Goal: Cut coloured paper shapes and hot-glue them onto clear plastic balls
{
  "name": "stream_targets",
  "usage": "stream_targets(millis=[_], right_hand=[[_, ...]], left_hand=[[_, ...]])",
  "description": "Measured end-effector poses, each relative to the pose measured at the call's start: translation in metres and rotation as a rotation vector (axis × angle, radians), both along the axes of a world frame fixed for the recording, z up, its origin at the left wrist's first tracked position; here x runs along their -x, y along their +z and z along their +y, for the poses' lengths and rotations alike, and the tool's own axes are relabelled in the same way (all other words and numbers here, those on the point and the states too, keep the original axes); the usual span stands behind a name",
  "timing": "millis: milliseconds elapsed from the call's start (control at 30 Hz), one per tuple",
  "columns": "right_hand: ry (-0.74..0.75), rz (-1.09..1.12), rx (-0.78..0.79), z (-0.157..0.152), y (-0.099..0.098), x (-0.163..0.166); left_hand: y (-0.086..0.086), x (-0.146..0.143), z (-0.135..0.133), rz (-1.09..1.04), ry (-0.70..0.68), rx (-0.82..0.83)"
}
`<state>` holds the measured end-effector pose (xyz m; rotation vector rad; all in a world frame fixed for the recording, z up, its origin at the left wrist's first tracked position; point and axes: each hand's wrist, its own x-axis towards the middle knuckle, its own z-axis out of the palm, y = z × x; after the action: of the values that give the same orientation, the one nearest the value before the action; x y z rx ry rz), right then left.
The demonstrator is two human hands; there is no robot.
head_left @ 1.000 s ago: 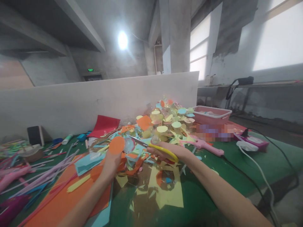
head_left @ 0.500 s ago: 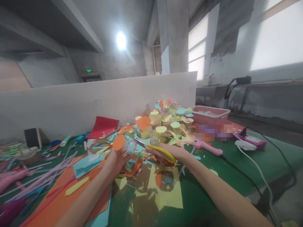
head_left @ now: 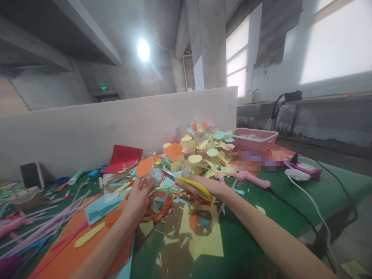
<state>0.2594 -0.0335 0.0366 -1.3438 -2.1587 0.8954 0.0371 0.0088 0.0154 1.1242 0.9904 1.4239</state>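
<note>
My left hand (head_left: 140, 197) is closed around a clear rounded plastic piece (head_left: 158, 176) with a reddish rim. An orange paper disc (head_left: 144, 167) stands at its top, seemingly attached. Just to the right, my right hand (head_left: 209, 183) grips scissors (head_left: 195, 186) by their yellow handle. The metal blades point left toward the plastic piece; whether they touch it, I cannot tell. Behind both hands rises a pile of clear plastic pieces topped with coloured paper discs (head_left: 195, 159). A yellow sheet with holes (head_left: 207, 248) lies below the right hand.
A pink glue gun (head_left: 252, 179) trails its black cord to the right, near a magenta power strip (head_left: 305, 169). The pink basket (head_left: 255, 144) stands behind. Orange sheets (head_left: 75, 248) and pastel strips (head_left: 58, 221) cover the left. A white board (head_left: 87, 130) borders the back.
The orange disc has turned and shows broader and more tilted, as the left hand rotates the plastic piece. The scissors stay gripped beside it. The whole view has shifted slightly.
</note>
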Motion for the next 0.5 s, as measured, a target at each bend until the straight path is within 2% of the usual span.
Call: stream_targets(millis=[167,500], right_hand=[[0.101,0.007,-0.004,0.001,0.002,0.001],[0.088,0.095,0.072,-0.005,0.005,0.004]], left_hand=[[0.000,0.005,0.005,-0.063,0.002,-0.030],[-0.003,0.010,0.011,-0.108,-0.048,-0.046]])
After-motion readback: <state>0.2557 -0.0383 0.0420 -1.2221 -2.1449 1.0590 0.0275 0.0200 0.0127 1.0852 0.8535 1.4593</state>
